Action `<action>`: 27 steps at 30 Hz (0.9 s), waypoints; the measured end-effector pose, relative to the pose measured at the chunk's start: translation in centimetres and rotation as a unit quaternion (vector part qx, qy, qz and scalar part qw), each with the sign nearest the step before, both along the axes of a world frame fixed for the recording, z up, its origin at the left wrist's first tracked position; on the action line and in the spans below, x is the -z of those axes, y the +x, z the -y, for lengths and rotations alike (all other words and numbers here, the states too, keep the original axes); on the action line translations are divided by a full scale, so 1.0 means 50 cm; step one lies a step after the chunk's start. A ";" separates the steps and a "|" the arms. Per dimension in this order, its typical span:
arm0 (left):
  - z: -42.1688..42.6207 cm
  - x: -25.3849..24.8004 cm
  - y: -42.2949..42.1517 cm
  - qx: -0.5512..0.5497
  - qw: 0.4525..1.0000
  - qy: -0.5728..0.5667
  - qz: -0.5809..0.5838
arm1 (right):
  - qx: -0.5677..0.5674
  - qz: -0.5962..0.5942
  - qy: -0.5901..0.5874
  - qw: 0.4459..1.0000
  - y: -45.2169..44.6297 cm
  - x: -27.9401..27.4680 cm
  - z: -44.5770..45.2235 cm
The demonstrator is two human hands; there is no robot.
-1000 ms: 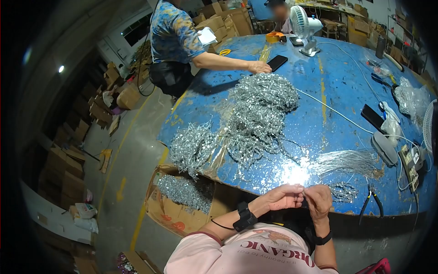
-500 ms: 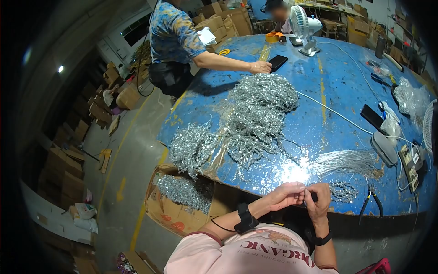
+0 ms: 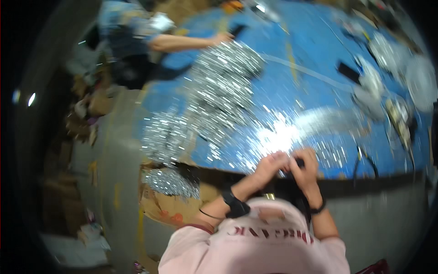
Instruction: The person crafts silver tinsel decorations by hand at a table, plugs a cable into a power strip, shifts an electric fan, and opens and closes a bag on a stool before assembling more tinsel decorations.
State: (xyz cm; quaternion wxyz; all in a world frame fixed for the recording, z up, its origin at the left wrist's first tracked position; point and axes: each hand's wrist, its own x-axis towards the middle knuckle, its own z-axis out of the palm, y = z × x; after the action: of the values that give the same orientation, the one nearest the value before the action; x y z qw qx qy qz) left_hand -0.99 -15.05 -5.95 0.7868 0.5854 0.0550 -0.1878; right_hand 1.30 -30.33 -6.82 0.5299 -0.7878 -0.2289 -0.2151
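Note:
My left hand (image 3: 273, 165) and my right hand (image 3: 305, 168) are close together at the near edge of the blue table (image 3: 319, 93). Both sets of fingers look pinched. A small dark spot shows by the right fingers, but blur hides what they hold. Just beyond the hands is a bright glare on the tabletop. A bundle of thin silvery strands (image 3: 331, 121) lies past my right hand, with a shorter dark-and-silver bunch (image 3: 332, 154) beside that hand. A large heap of silver tinsel strands (image 3: 223, 86) and a smaller heap (image 3: 164, 137) lie to the left.
Below the table's left edge stands a cardboard box (image 3: 157, 205) with silver tinsel (image 3: 171, 182) in it. Pliers (image 3: 365, 162) lie to the right, near a power strip (image 3: 398, 121) and a dark phone (image 3: 348, 72). Across the table, a co-worker's hand (image 3: 222, 38) rests beside the large heap.
The whole view has shifted and blurred, so the table and hands appear higher and further left. My hands stay together with fingers pinched. The co-worker's hand remains by the heap.

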 end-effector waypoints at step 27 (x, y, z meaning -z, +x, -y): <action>0.029 -0.013 -0.004 -0.039 0.989 0.064 0.127 | -0.176 -0.406 0.228 0.867 -0.005 -0.030 0.050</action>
State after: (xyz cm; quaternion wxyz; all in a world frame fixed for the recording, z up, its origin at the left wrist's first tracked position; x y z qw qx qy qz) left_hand -1.17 -16.49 -5.30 0.7551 0.6510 -0.0103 -0.0772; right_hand 1.04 -32.82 -5.31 0.7698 -0.6097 -0.0732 0.1742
